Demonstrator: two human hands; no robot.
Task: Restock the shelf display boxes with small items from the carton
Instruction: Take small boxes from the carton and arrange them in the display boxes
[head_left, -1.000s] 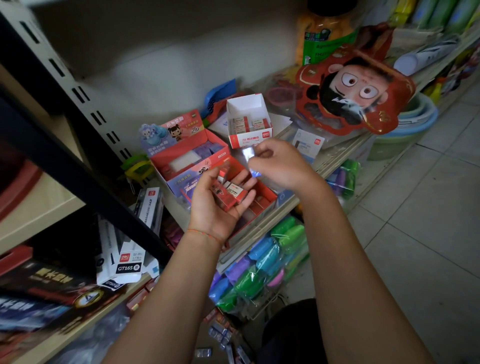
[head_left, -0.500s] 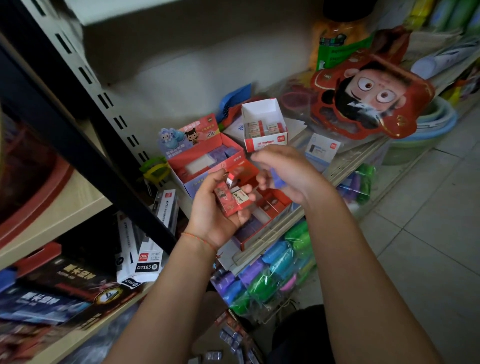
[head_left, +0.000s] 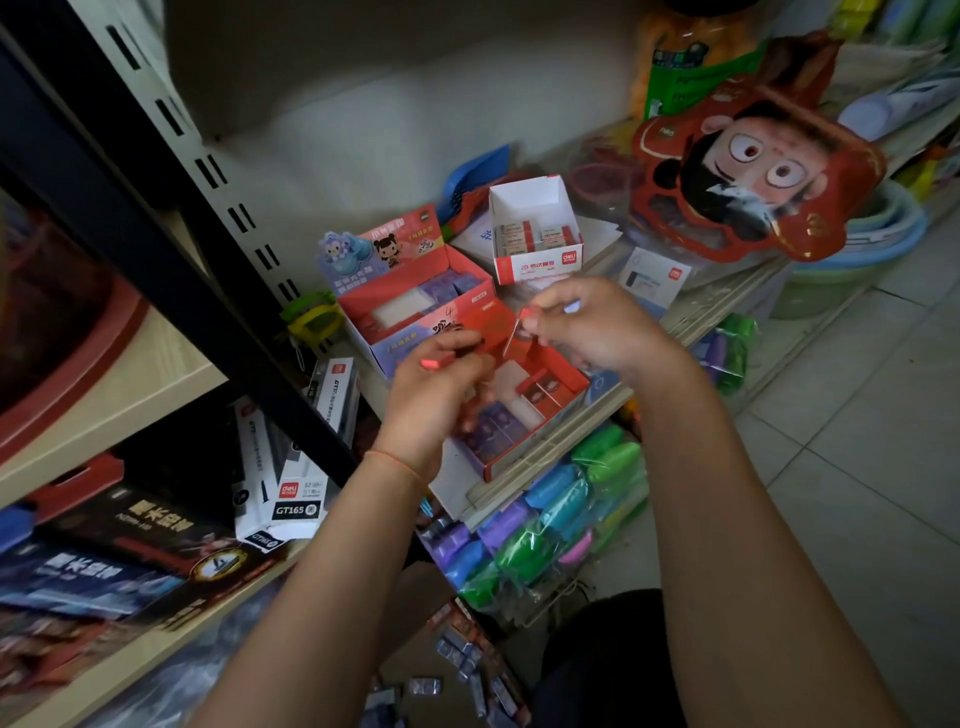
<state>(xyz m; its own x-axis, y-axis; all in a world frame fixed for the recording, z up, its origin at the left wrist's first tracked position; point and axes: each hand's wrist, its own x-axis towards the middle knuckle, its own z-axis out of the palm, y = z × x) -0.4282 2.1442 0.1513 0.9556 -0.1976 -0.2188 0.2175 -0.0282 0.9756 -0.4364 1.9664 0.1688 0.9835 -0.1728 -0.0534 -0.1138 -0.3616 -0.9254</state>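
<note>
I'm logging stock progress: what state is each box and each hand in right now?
left hand: grips small red items.
right hand: pinches one small red item.
front red display box: open, partly filled.
rear red display box: open, partly filled.
white box: open, a few items inside.

Dim shelf, daylight from right, blurred, warped edges.

Three display boxes sit on the shelf (head_left: 717, 306): the front box (head_left: 524, 410) at its edge, the cartoon box (head_left: 415, 301) behind-left of it, the white box (head_left: 535, 228) behind-right. Bagged rolls (head_left: 550, 519) hang below the shelf.
</note>
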